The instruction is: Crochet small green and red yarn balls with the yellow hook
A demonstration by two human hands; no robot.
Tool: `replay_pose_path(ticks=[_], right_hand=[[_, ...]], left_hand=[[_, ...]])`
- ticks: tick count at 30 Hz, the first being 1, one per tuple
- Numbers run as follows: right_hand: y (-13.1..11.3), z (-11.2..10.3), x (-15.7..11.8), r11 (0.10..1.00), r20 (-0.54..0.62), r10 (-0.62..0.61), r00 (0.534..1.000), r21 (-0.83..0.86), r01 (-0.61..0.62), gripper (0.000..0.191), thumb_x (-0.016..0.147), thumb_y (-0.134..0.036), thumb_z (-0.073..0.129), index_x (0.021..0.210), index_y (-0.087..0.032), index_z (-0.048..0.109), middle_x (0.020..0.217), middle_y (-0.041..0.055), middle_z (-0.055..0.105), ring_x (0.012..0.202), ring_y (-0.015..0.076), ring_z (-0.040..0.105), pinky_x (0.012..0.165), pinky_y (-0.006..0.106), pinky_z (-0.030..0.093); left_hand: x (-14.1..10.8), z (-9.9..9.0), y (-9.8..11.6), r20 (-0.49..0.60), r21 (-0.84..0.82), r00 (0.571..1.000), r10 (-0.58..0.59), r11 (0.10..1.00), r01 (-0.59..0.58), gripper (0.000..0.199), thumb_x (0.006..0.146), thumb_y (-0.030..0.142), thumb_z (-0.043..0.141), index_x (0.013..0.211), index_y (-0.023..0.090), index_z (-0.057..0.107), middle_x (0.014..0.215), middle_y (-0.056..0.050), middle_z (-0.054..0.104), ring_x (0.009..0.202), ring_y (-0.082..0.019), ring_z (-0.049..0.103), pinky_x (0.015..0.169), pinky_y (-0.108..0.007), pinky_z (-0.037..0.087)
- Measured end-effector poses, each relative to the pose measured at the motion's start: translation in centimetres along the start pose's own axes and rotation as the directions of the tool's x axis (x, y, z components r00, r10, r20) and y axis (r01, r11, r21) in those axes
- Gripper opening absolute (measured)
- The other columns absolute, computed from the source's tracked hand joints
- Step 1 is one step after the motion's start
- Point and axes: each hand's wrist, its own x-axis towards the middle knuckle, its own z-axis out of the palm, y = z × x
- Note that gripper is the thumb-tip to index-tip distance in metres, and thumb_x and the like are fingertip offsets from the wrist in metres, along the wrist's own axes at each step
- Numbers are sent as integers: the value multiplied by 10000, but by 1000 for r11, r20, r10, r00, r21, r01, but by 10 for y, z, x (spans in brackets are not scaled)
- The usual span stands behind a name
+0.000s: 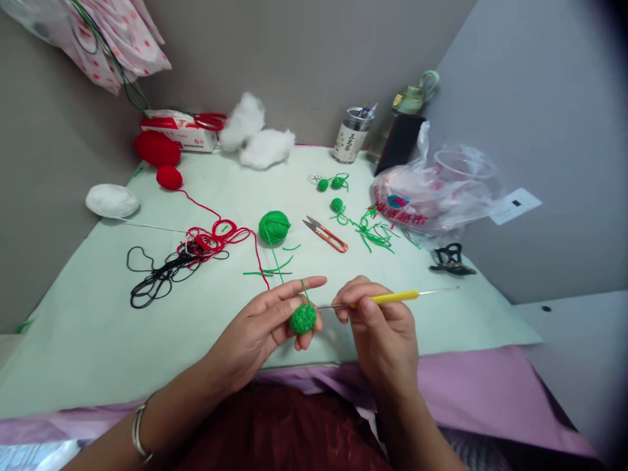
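Between the thumb and fingers of my left hand (269, 317) is a small round green crocheted piece (303, 319). Green yarn passes over its raised index finger and runs back to a green yarn ball (274, 227) on the table. My right hand (380, 320) is closed around the yellow handle of a crochet hook (395, 297). The hook's metal shaft points left and reaches the top right edge of the green piece, where its tip is hidden. Orange-handled thread snips (328, 235) lie beyond the hands.
Tangled red yarn (216, 235) and black cord (164, 275) lie left. Small green balls (336, 205) and yarn scraps (375, 235) sit beyond the snips. A plastic bag (432, 190) and black hair clip (451, 260) are right. White stuffing (267, 148) and a pen jar (350, 137) stand behind.
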Motion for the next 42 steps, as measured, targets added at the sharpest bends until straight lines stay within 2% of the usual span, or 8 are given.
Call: replay_pose_path(ticks=[4,8,11,15,21,26,36,42], right_hand=[[-4,-1,5,986,-16,100,995,133,-97,179,980,-292,665,876,-205,781,734,19,633,617,124,547,556,252,451],[-3,2,3,983,12,93,996,156,-93,162,987,-320,664,920,-225,776,741,13,646,614,122,544,553,243,455],[-1,5,-3,999,13,-24,1000,-25,24,157,1004,-306,643,993,-252,790,839,32,706,695,146,618,619,275,512],[-2,9,-8,933,59,-164,985,-314,174,176,1005,-262,638,1035,-279,810,964,64,764,919,212,698,766,354,578],[3,10,-6,963,11,-168,986,-212,167,163,1009,-272,636,1024,-284,797,934,54,795,848,203,704,700,340,568],[8,9,-3,997,-56,-38,998,-70,34,167,999,-338,653,943,-234,771,892,48,764,663,139,635,609,281,542],[-4,-1,0,998,90,17,996,-61,-11,206,1044,-323,574,1006,-223,750,937,61,788,733,167,691,676,319,577],[-11,-4,0,967,170,-58,984,-235,97,209,1053,-268,546,1047,-227,751,927,56,774,766,176,687,693,332,570]], left_hand=[[1,-1,2,19,17,1000,-9,1000,9,393,954,359,711,1309,189,725,847,-32,689,694,-123,597,717,-278,467],[1,-2,0,39,105,994,100,989,-104,448,849,288,840,1288,268,750,993,-16,671,916,-145,627,874,-270,473],[1,-2,-3,6,180,990,138,974,-137,561,760,211,909,1286,324,749,1001,1,667,1009,-165,620,937,-282,459],[2,-1,-4,-69,257,981,180,954,-157,600,745,221,916,1307,332,736,1050,-8,682,1065,-193,608,984,-315,441],[0,-1,-2,-70,451,975,210,879,-157,585,763,312,903,1322,338,733,969,1,668,885,-164,565,891,-306,444],[0,0,-1,-93,518,954,287,831,-200,515,760,275,891,1259,298,768,974,-10,669,1013,-203,613,1007,-331,439],[1,-3,3,-68,535,956,286,819,-207,549,767,258,881,1297,303,746,908,8,645,949,-186,621,1002,-340,456],[0,-3,4,-73,609,944,322,764,-214,526,772,274,869,1284,304,755,898,-5,655,1006,-225,616,1077,-400,412]])
